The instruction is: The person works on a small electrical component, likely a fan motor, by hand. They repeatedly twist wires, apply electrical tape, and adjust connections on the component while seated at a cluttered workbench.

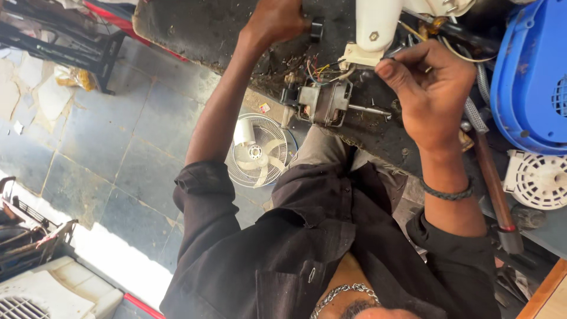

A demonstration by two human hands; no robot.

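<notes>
Left hand (pixel 274 20) clenched around black knob (pixel 316 28); right hand (pixel 434 88) pinching wires (pixel 413 32) beside white housing (pixel 375 26). Best steadying housing, keeping wires clear of motor (pixel 323 103).

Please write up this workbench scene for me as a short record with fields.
Left hand: left hand closed around a black knob at the bench's far edge
Right hand: right hand with fingers curled by the coloured wires under the white housing; what it holds is unclear
Between hands: metal motor with its shaft lying on the dark workbench
Right side: blue casing, white round grille
Floor: white fan
</notes>
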